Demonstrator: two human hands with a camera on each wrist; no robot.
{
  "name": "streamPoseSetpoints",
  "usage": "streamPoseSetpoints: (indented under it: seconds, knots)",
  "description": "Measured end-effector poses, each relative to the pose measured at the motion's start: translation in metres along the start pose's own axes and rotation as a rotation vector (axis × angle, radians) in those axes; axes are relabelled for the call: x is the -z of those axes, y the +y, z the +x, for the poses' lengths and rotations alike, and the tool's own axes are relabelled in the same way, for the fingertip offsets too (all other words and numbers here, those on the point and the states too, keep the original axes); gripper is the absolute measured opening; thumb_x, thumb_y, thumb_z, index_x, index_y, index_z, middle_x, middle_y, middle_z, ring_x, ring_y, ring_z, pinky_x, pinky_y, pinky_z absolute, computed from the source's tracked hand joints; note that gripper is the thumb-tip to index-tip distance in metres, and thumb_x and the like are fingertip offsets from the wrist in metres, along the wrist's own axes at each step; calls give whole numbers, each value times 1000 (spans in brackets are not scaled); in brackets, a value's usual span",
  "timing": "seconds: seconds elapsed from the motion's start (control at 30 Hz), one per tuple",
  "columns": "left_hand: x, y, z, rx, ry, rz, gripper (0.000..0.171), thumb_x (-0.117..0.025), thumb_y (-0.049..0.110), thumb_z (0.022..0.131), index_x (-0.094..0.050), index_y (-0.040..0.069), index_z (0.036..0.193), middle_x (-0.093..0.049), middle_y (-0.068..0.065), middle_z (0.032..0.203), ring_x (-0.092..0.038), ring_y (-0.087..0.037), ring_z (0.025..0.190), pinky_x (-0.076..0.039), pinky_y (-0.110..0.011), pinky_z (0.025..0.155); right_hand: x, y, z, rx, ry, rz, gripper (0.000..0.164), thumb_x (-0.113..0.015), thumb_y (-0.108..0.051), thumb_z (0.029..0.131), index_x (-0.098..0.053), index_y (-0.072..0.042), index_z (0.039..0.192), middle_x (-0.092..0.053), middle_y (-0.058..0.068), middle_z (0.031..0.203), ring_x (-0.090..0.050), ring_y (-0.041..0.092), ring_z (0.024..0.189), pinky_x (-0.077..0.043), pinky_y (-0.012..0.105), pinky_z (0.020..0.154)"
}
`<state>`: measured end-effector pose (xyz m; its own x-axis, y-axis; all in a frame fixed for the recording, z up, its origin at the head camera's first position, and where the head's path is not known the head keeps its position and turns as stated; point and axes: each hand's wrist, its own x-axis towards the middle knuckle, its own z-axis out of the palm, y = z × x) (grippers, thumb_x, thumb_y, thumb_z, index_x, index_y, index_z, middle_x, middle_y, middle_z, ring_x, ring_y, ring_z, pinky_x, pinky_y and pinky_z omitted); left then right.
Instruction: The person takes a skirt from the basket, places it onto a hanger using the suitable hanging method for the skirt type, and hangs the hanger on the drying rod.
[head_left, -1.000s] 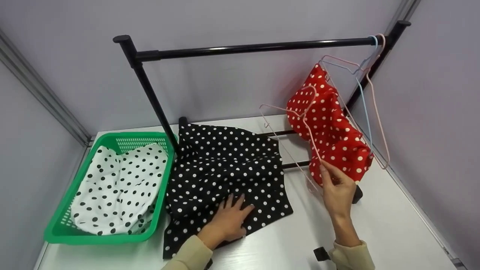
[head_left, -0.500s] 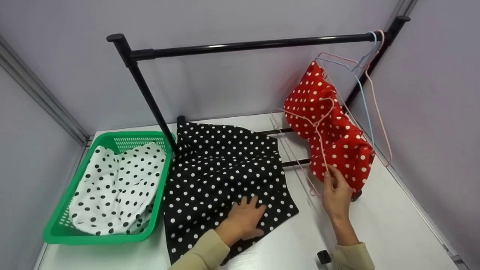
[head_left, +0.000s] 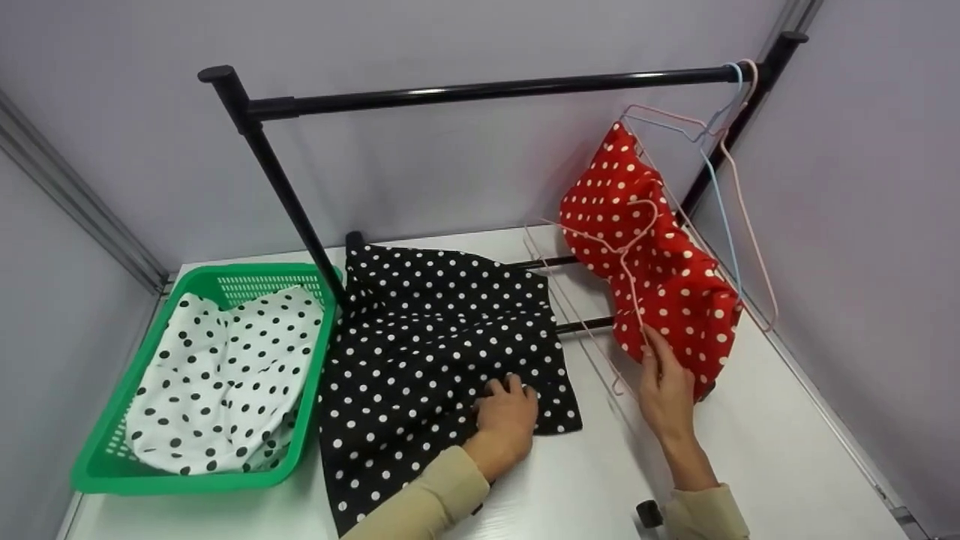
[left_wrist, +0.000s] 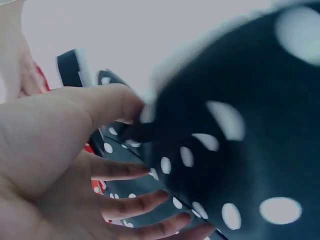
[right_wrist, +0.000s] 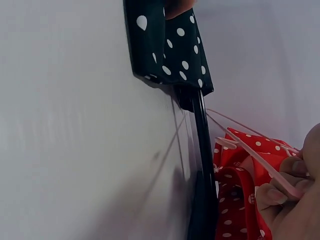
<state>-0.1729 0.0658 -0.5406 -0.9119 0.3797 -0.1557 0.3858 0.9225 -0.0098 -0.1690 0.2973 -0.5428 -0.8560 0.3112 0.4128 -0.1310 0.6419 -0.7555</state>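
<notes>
A black cloth with white polka dots (head_left: 442, 352) lies spread over the table and the rack's base. My left hand (head_left: 506, 420) grips its front edge, fingers curled; in the left wrist view the thumb (left_wrist: 115, 102) presses the lifted fabric, with the other fingers under it. My right hand (head_left: 667, 390) pinches a pink wire hanger (head_left: 622, 251) near one corner, its hook pointing up and away. Behind that hanger, a red cloth with white dots (head_left: 660, 262) hangs from another hanger, partly covered by the pink wire and my right hand.
A black rack (head_left: 465, 91) spans the table, with a blue hanger (head_left: 721, 199) and a pink hanger (head_left: 750, 214) at the right end of its bar. At left, a green basket (head_left: 187, 484) holds a white cloth with black dots (head_left: 225, 375). Walls stand behind and on both sides.
My left hand has slid right along the black cloth, going from flat, spread fingers to gripping its edge. The held hanger has tilted back, its hook now lower, over the red cloth.
</notes>
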Motion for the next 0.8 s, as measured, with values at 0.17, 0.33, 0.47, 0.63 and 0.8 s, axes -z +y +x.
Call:
streamPoseSetpoints:
  seconds: [0.17,0.33,0.47,0.63,0.8]
  knots:
    - [-2,-4,7,7,52,-6,50,-80,18,84,-63,12,131,-57,-14,127,-61,-38,107,-60,-46,66,0,1,4,7,25,-5,38,-53,-8,106,-60,-11,143,-58,4,64,-47,16,58,-39,17,60]
    - [1,-10,13,33,28,-64,53,-81,18,85,-60,16,134,-57,-12,128,-58,-41,118,-60,-51,74,-2,-1,6,0,21,12,38,-52,-10,106,-59,-10,143,-66,9,74,-54,20,69,-41,16,68]
    - [4,-24,16,-5,-8,-200,49,-75,11,89,-60,14,136,-59,-12,131,-58,-40,118,-59,-53,82,-4,0,7,-28,17,34,37,-52,-12,107,-59,-11,143,-73,14,89,-60,25,82,-41,16,73]
    - [15,-57,17,-5,16,-589,47,-59,-1,96,-54,1,143,-63,-21,133,-66,-34,112,-57,-45,95,-8,2,5,-32,23,50,36,-53,-11,106,-60,-11,142,-75,15,94,-61,23,85,-42,16,74]
    - [28,-87,10,13,147,-873,49,-47,-2,102,-40,-7,150,-54,-28,143,-61,-33,125,-50,-42,105,-11,3,2,-1,54,53,36,-55,-8,105,-62,-10,140,-76,15,101,-63,26,84,-42,13,73]
